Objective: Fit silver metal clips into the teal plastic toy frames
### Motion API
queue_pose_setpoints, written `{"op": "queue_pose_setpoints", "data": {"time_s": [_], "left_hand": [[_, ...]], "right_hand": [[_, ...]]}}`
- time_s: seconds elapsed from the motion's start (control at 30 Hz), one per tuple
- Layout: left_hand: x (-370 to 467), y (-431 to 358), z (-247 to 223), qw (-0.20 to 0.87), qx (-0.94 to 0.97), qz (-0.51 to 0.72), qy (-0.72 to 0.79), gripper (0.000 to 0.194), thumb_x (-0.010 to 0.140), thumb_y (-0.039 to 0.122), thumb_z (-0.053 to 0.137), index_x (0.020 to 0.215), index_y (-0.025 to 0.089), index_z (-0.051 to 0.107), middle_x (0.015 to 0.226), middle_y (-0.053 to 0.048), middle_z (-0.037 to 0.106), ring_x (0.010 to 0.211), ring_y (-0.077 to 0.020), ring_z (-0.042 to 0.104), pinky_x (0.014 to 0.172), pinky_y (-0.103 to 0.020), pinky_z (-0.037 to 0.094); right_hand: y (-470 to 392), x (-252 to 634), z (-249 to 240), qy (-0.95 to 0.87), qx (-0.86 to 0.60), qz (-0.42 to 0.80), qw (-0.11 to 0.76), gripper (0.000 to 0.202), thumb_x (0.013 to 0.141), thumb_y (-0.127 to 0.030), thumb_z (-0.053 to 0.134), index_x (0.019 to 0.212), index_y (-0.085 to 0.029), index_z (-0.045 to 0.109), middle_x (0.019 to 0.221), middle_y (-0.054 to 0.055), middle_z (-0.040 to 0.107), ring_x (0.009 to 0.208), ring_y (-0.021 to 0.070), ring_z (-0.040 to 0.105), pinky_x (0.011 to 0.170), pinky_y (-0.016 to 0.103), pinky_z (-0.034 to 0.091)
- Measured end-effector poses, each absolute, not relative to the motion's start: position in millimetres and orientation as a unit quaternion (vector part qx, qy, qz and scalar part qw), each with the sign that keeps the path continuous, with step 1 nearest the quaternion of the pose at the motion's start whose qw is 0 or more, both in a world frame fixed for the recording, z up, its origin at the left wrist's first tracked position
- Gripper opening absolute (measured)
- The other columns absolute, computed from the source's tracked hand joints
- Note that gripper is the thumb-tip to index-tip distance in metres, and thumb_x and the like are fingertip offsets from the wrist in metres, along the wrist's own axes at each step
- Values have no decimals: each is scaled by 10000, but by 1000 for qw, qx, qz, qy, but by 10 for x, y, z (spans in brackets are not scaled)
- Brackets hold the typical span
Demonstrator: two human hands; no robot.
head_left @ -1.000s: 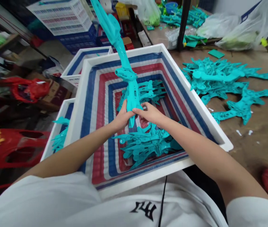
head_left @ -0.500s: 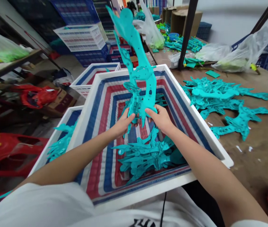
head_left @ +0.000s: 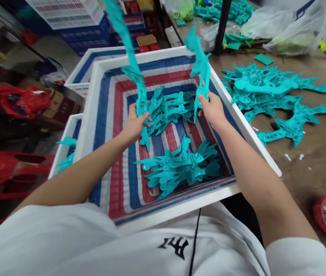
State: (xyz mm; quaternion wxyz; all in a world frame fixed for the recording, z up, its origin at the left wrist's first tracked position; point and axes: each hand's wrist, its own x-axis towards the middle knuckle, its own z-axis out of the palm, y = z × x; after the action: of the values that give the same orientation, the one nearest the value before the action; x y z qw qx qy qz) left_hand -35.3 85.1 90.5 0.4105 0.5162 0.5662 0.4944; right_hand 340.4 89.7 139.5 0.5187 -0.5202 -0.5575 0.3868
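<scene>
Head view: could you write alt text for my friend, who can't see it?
A person's left hand holds one long turquoise piece and the right hand a second piece, over a white crate with a striped lining. Inside lie a near pile and a far pile of similar pieces; another heap sits on the table at right.

A workshop is showing, with turquoise parts (head_left: 180, 168) lying in batches
Beyond the left hand (head_left: 136, 124), slatted crates (head_left: 84, 32) are standing stacked; below both hands, a stripe-lined box (head_left: 87, 115) is holding heaps of these parts; right of the right hand (head_left: 213, 109), another heap (head_left: 262, 88) is covering part of a worktable (head_left: 318, 168).
</scene>
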Motion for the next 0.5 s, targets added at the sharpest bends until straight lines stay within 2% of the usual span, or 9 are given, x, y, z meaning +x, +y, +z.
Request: {"op": "queue_pose_setpoints", "data": {"time_s": [0.07, 0.13, 0.2, 0.27, 0.33, 0.37, 0.4, 0.47, 0.5], "left_hand": [[-401, 930, 912, 363, 506, 550, 556, 716, 1011, 488, 1009, 1447, 316, 467, 1185, 10, 755, 928, -190, 764, 721, -291, 576], [-423, 966, 943, 306, 503, 608, 533, 773, 997, 504, 990, 1470, 325, 405, 1227, 25, 721, 955, -164, 752, 738, -285, 581], [-414, 953, 979, 262, 514, 645, 501, 899, 922, 554, 1024, 1502, 330, 374, 1280, 26, 689, 1004, -158, 774, 789, -301, 627], [-375, 890, 1008, 251, 539, 650, 473, 1001, 859, 623, 1087, 1510, 340, 381, 1336, 17, 694, 1071, -186, 827, 853, -337, 691], [-314, 787, 1023, 273, 578, 621, 455, 1006, 861, 733, 1118, 1495, 342, 443, 1387, -10, 755, 1152, -252, 877, 950, -415, 762], [-279, 722, 1023, 293, 600, 594, 448, 983, 881, 806, 1110, 1488, 334, 499, 1390, -34, 797, 1186, -290, 891, 1014, -470, 787], [-245, 653, 1017, 316, 624, 561, 443, 960, 902, 886, 1083, 1480, 319, 567, 1386, -64, 837, 1219, -328, 899, 1090, -534, 798], [-183, 513, 986, 362, 668, 486, 432, 949, 952, 1027, 991, 1466, 285, 696, 1375, -133, 888, 1315, -398, 893, 1254, -650, 764], [-160, 451, 963, 379, 684, 452, 429, 956, 980, 1073, 939, 1468, 276, 738, 1378, -156, 896, 1378, -423, 875, 1325, -686, 726]], "right_hand": [[863, 3494, 1393, -595, -529, 440, 417, 681, 1209, -788, 906, 917, -317, 511, 695, -49, 569, 574, 246, 752, 528, 295, 425], [792, 3560, 1426, -639, -523, 504, 254, 658, 1212, -740, 929, 895, -303, 552, 680, -32, 622, 610, 249, 782, 532, 282, 466], [720, 3581, 1468, -672, -520, 520, 86, 640, 1171, -718, 1002, 868, -278, 651, 741, 17, 737, 714, 286, 855, 636, 319, 633], [659, 3531, 1495, -685, -546, 482, -1, 568, 1109, -647, 1095, 877, -236, 780, 910, 125, 871, 948, 412, 955, 882, 467, 789], [593, 3391, 1498, -687, -588, 426, 15, 454, 1126, -568, 1097, 1089, -154, 912, 1288, 292, 934, 1368, 572, 918, 1195, 636, 765], [549, 3287, 1492, -692, -601, 400, 35, 466, 1177, -561, 1048, 1282, -123, 927, 1506, 333, 894, 1567, 586, 830, 1318, 649, 706], [495, 3164, 1482, -698, -596, 392, 64, 525, 1240, -566, 979, 1498, -118, 884, 1689, 326, 826, 1698, 545, 751, 1385, 606, 667], [358, 2878, 1451, -708, -527, 450, 135, 606, 1327, -606, 863, 1762, -204, 734, 1786, 202, 807, 1647, 383, 815, 1272, 413, 730], [282, 2730, 1433, -699, -463, 514, 180, 604, 1324, -636, 866, 1747, -228, 724, 1684, 160, 871, 1482, 344, 906, 1111, 356, 779]]}}
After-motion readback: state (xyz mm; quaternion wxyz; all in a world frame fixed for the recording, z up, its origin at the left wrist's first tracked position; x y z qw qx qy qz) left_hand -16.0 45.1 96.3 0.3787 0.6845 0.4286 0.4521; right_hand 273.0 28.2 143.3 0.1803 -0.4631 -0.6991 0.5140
